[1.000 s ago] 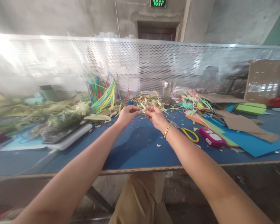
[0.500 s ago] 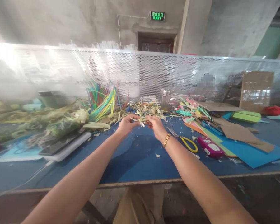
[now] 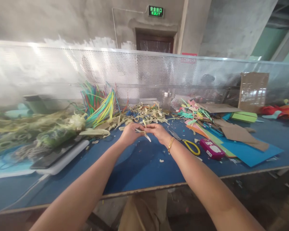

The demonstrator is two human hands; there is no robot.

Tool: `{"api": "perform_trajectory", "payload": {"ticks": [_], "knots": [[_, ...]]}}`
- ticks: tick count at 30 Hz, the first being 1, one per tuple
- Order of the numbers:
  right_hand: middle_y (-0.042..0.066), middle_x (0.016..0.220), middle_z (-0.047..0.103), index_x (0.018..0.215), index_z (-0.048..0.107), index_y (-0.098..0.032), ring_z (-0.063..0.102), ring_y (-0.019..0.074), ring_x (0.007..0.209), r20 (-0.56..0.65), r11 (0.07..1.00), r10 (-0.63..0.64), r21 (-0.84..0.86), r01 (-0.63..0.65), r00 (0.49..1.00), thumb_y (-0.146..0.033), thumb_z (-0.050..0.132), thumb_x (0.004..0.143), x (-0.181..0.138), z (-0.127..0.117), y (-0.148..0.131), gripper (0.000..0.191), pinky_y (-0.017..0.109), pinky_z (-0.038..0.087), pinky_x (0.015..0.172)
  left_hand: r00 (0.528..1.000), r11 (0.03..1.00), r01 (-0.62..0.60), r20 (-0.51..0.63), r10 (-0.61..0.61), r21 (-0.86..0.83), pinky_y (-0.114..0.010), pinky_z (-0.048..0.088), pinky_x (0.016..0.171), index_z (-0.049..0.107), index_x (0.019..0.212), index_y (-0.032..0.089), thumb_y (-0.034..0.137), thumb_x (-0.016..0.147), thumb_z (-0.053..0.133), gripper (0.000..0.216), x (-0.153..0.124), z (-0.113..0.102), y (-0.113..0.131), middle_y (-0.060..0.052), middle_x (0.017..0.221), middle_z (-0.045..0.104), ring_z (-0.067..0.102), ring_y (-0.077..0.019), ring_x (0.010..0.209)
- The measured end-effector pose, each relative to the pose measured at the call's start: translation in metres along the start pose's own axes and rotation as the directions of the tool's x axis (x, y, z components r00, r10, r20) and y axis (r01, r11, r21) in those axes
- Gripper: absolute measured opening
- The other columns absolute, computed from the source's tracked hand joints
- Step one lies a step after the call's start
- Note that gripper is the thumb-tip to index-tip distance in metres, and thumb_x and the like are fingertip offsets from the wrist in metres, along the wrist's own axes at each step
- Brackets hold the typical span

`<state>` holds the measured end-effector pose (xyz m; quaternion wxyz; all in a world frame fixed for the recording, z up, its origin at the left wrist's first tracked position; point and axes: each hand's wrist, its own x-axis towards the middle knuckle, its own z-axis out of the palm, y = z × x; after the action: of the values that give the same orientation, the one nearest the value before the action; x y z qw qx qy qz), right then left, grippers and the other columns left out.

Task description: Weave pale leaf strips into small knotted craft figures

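Observation:
My left hand [image 3: 132,134] and my right hand [image 3: 158,132] meet over the blue table [image 3: 135,170], fingertips pinched close together. Between them is a pale strip of dried husk [image 3: 147,137], one end sticking up and a whitish end hanging down; the fingers hide its middle. Both hands are closed on it. Just behind them lies a heap of pale husk scraps [image 3: 150,112]. Yellow-handled scissors [image 3: 192,147] rest to the right of my right hand, their blades pointing toward it. A larger pale husk piece [image 3: 94,132] lies left of my left hand.
Colourful pipe-cleaner-like stems [image 3: 100,106] stand at the back left, beside bundled greenish netting [image 3: 60,136]. A phone [image 3: 55,157] lies on a white power bank. At right are a purple box-shaped gadget [image 3: 212,148], blue card [image 3: 252,154] and cardboard [image 3: 243,133]. A glass bottle [image 3: 167,101] stands behind.
The hands have drawn closer together, fingertips now overlapping. The husk strip has turned from lying crosswise to pointing up and down at an angle. The head view has shifted slightly right.

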<state>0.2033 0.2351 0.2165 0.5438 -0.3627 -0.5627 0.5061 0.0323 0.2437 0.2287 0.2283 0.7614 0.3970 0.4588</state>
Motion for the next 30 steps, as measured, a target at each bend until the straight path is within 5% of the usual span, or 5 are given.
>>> {"api": "perform_trajectory", "payload": {"ticks": [4,7,13,22,30], "knots": [[0.001,0.079,0.071,0.064,0.068,-0.020,0.063,0.0151,0.075,-0.067,0.984,-0.180,-0.015,0.180,0.981,-0.035,0.081,0.056,0.002,0.001,0.000,0.021,0.030,0.048,0.077,0.968,0.934,0.245,0.114,-0.222,-0.260,-0.028,0.041,0.062,0.070,0.071,0.019,0.036,0.055,0.082,0.025,-0.005,0.003,0.008,0.000,0.065,0.065,0.055,-0.0155,0.060],[0.001,0.074,0.070,0.063,0.069,-0.020,0.062,0.0151,0.072,-0.040,0.961,-0.246,-0.140,0.239,0.968,-0.041,0.079,0.061,0.002,0.000,-0.001,0.022,0.029,0.047,0.073,0.940,0.891,0.336,0.163,-0.299,-0.305,-0.027,0.038,0.057,0.071,0.073,0.016,0.039,0.050,0.085,0.036,-0.008,0.007,0.008,0.000,0.060,0.062,0.051,-0.0132,0.055],[0.000,0.068,0.070,0.068,0.074,-0.021,0.060,0.0147,0.066,-0.015,0.944,-0.224,-0.251,0.213,0.974,-0.044,0.074,0.067,0.004,-0.006,0.000,0.023,0.027,0.046,0.066,0.932,0.851,0.362,0.152,-0.329,-0.379,-0.027,0.040,0.059,0.069,0.071,0.016,0.041,0.045,0.087,0.040,-0.011,0.015,0.003,0.000,0.066,0.065,0.054,-0.0124,0.058],[0.002,0.078,0.073,0.071,0.075,-0.023,0.066,0.0196,0.079,-0.017,0.945,-0.244,-0.227,0.234,0.970,-0.037,0.073,0.069,0.005,-0.008,0.001,0.014,0.033,0.049,0.078,0.891,0.801,0.452,0.247,-0.382,-0.392,-0.029,0.041,0.062,0.073,0.076,0.018,0.044,0.056,0.084,0.035,-0.010,0.010,0.007,-0.006,0.077,0.073,0.059,-0.0162,0.067],[0.002,0.083,0.072,0.081,0.074,-0.022,0.063,0.0165,0.075,0.078,0.991,-0.106,-0.068,0.112,0.991,-0.034,0.075,0.067,-0.001,0.002,-0.002,0.019,0.031,0.050,0.076,0.916,0.790,0.389,0.105,-0.388,-0.474,-0.030,0.042,0.064,0.068,0.063,0.018,0.031,0.052,0.084,0.023,-0.007,0.006,0.012,-0.003,0.063,0.066,0.057,-0.0152,0.062]]}}
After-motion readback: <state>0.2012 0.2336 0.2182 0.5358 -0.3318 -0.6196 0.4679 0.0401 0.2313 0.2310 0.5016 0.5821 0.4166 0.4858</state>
